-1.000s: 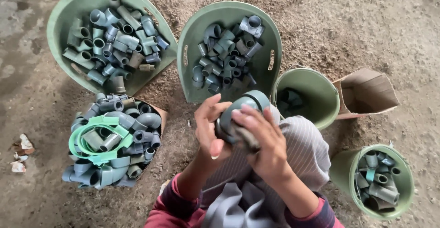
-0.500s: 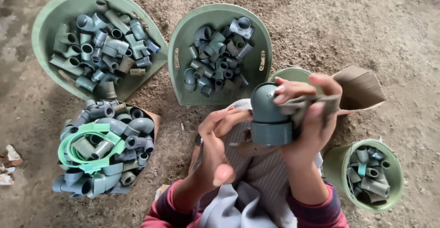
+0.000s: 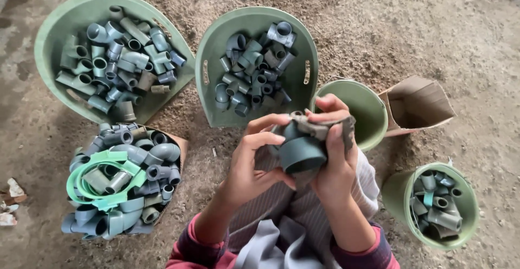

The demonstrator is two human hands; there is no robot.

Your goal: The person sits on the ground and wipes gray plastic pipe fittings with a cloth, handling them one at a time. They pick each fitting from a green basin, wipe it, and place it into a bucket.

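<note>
Dirt floor, pipe elbow (image 3: 301, 153) mouth facing down-left

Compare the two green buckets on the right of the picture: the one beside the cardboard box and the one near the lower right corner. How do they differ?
The upper bucket looks empty as far as its inside shows, while the lower bucket holds grey pipe fittings. The right hand overlaps the upper bucket's rim; the lower bucket stands apart. Both are round, green and open, on the dirt floor.
</note>
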